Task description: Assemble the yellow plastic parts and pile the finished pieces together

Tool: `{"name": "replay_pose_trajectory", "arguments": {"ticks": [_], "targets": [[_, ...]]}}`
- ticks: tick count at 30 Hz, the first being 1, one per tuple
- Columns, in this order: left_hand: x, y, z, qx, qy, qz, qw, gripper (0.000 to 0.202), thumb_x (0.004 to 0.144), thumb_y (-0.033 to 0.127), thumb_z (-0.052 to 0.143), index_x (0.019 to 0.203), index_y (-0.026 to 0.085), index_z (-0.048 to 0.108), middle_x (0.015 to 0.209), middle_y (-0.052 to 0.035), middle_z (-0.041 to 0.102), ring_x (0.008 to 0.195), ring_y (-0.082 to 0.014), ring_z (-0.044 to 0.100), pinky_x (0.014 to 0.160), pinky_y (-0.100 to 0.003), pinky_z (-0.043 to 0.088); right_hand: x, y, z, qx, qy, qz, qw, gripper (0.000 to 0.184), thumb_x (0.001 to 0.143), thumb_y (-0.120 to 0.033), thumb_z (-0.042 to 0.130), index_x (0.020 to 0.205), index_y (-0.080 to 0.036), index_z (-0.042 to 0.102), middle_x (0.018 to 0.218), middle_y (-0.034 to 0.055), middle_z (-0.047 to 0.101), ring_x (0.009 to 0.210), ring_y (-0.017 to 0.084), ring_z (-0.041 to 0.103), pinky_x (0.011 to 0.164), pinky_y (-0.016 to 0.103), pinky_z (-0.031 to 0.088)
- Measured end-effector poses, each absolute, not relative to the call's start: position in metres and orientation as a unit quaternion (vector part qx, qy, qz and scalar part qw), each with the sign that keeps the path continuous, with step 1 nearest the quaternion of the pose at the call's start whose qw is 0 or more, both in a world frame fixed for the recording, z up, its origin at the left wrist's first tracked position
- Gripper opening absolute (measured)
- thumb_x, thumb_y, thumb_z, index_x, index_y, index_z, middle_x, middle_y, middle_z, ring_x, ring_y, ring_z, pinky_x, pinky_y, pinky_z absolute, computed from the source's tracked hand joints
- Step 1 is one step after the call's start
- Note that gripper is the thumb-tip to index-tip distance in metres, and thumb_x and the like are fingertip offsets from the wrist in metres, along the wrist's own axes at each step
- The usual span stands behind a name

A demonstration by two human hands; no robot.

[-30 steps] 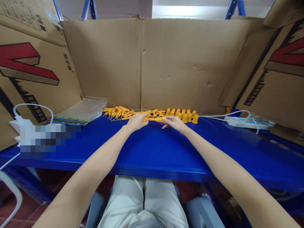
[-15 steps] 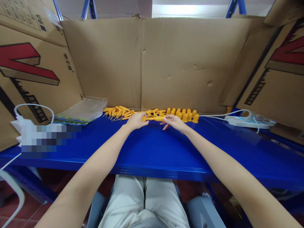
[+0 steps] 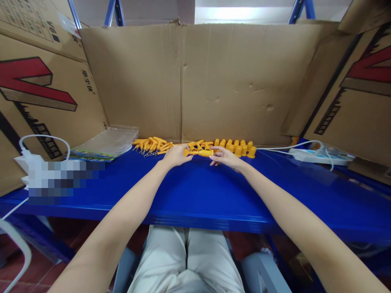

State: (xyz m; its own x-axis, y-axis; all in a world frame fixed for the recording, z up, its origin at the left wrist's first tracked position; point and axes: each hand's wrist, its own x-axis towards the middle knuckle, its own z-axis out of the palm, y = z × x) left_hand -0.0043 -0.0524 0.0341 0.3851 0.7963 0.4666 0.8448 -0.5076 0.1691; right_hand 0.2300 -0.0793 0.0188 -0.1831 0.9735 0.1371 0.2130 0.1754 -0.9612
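Blue table (image 3: 198, 191), smooth glossy top, straight front edge. Landmark: yellow cups (image 3: 241, 149), standing close together in rows near the back. Cardboard panel (image 3: 238, 85) upright just behind the cups. Left of the cups, next along: yellow forked pieces (image 3: 199, 144), loosely heaped, partly hidden. Farther left of the cups: pile of yellow pieces with metal clips (image 3: 152, 143), clips toward the front side. Left again, well apart from the cups: clear plastic sleeves (image 3: 106, 140), flat, multicoloured printed sheets (image 3: 91, 155) at their near edge. Farthest left of the cups: white device (image 3: 33, 162), cable attached, partly blurred out. Right of the cups: white cables (image 3: 275, 149) leading to white power strip (image 3: 319, 158), well apart.
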Motion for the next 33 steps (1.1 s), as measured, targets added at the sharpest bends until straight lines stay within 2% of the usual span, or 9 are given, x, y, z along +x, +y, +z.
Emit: {"name": "replay_pose_trajectory", "arguments": {"ticks": [2, 5, 10, 13, 16, 18, 21, 25, 33], "targets": [[-0.004, -0.053, 0.034, -0.83, -0.495, -0.252, 0.049, 0.038, 0.077, 0.045, 0.062, 0.106, 0.02, 0.066, 0.089, -0.0065, 0.07, 0.089, -0.0243, 0.065, 0.076, -0.031, 0.047, 0.23, -0.08, 0.019, -0.468, -0.632, 0.436, 0.438, 0.041, 0.082, -0.014, 0.068, 0.12, -0.015, 0.053, 0.09, 0.0054, 0.072, 0.06, 0.01, 0.067, 0.057, 0.019, 0.05], [-0.003, -0.056, 0.036, -0.831, -0.493, -0.253, 0.052, 0.037, 0.077, 0.044, 0.062, 0.105, 0.019, 0.065, 0.089, -0.0067, 0.071, 0.089, -0.0243, 0.065, 0.076, -0.031, 0.047, 0.227, -0.082, 0.022, -0.482, -0.622, 0.435, 0.438, 0.011, 0.089, -0.019, 0.06, 0.099, -0.014, 0.059, 0.086, 0.007, 0.073, 0.053, 0.009, 0.064, 0.051, 0.018, 0.048], [-0.001, -0.061, 0.039, -0.834, -0.489, -0.248, 0.061, 0.035, 0.077, 0.042, 0.062, 0.104, 0.02, 0.065, 0.088, -0.006, 0.071, 0.088, -0.0232, 0.066, 0.074, -0.03, 0.047, 0.221, -0.087, 0.027, -0.516, -0.608, 0.424, 0.43, 0.033, 0.097, -0.037, 0.047, 0.075, -0.014, 0.056, 0.072, 0.0098, 0.072, 0.045, 0.008, 0.06, 0.044, 0.017, 0.043], [0.0, -0.061, 0.039, -0.834, -0.489, -0.249, 0.059, 0.035, 0.077, 0.043, 0.062, 0.104, 0.02, 0.065, 0.088, -0.0063, 0.071, 0.087, -0.0234, 0.066, 0.073, -0.03, 0.047, 0.221, -0.087, 0.027, -0.533, -0.594, 0.428, 0.425, 0.039, 0.097, -0.045, 0.044, 0.081, -0.012, 0.059, 0.07, 0.0111, 0.072, 0.042, 0.009, 0.059, 0.041, 0.018, 0.042], [-0.001, -0.06, 0.038, -0.832, -0.492, -0.25, 0.055, 0.035, 0.077, 0.043, 0.061, 0.104, 0.02, 0.065, 0.089, -0.0067, 0.071, 0.088, -0.0243, 0.066, 0.074, -0.031, 0.047, 0.225, -0.085, 0.026, -0.523, -0.591, 0.442, 0.427, 0.038, 0.096, -0.045, 0.046, 0.101, -0.011, 0.062, 0.091, 0.0143, 0.074, 0.05, 0.01, 0.064, 0.043, 0.018, 0.045], [-0.001, -0.059, 0.037, -0.831, -0.492, -0.254, 0.053, 0.035, 0.077, 0.043, 0.062, 0.103, 0.02, 0.065, 0.09, -0.0071, 0.071, 0.09, -0.0246, 0.065, 0.075, -0.032, 0.047, 0.229, -0.083, 0.024, -0.505, -0.599, 0.445, 0.434, 0.036, 0.093, -0.038, 0.054, 0.12, -0.014, 0.058, 0.109, 0.0139, 0.071, 0.061, 0.011, 0.068, 0.049, 0.018, 0.049], [-0.002, -0.058, 0.036, -0.828, -0.495, -0.257, 0.052, 0.036, 0.077, 0.044, 0.062, 0.104, 0.02, 0.065, 0.092, -0.0072, 0.071, 0.09, -0.0243, 0.065, 0.075, -0.031, 0.048, 0.234, -0.08, 0.02, -0.468, -0.627, 0.442, 0.439, 0.056, 0.084, -0.022, 0.068, 0.136, -0.022, 0.048, 0.119, 0.0105, 0.067, 0.073, 0.011, 0.07, 0.057, 0.018, 0.053], [-0.002, -0.058, 0.037, -0.827, -0.498, -0.255, 0.056, 0.037, 0.078, 0.045, 0.061, 0.104, 0.02, 0.065, 0.093, -0.0074, 0.071, 0.09, -0.024, 0.066, 0.075, -0.031, 0.048, 0.235, -0.077, 0.016, -0.458, -0.635, 0.427, 0.451, 0.049, 0.081, -0.018, 0.07, 0.128, -0.018, 0.056, 0.113, 0.0101, 0.07, 0.069, 0.01, 0.069, 0.056, 0.018, 0.053], [0.0, -0.061, 0.039, -0.835, -0.489, -0.246, 0.064, 0.036, 0.078, 0.044, 0.061, 0.105, 0.02, 0.064, 0.091, -0.0071, 0.071, 0.09, -0.0242, 0.066, 0.075, -0.03, 0.048, 0.231, -0.078, 0.018, -0.486, -0.622, 0.427, 0.441, 0.021, 0.09, -0.032, 0.061, 0.096, -0.014, 0.07, 0.095, 0.0108, 0.074, 0.063, 0.01, 0.068, 0.054, 0.017, 0.05]]}}
